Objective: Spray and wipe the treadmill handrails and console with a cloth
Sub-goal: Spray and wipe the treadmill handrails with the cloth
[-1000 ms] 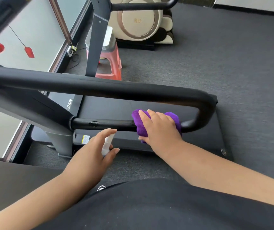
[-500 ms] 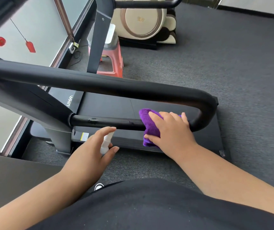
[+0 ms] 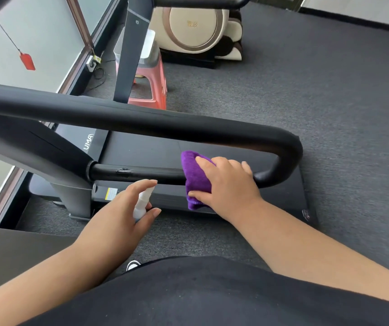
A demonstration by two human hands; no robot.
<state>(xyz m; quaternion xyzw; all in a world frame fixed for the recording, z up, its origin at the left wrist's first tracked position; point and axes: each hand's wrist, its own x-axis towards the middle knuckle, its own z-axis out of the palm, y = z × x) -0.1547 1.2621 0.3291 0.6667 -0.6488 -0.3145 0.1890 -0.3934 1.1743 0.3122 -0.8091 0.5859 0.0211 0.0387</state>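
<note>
Right hand is gripping the purple cloth, wrapping it around the lower handrail near its bend. Left hand is holding the white spray bottle just below that rail

Two hands – one cloth, one spray bottle, one stool

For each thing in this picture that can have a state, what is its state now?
Purple cloth: folded over the lower handrail, pressed by the right hand.
Right hand: grips the cloth around the bar.
Spray bottle: held in the left hand, nozzle toward the bar.
Left hand: holds the bottle, forefinger on top.
Lower handrail: covering torn near its left end.
Pink stool: upright, something stands on it.
</note>
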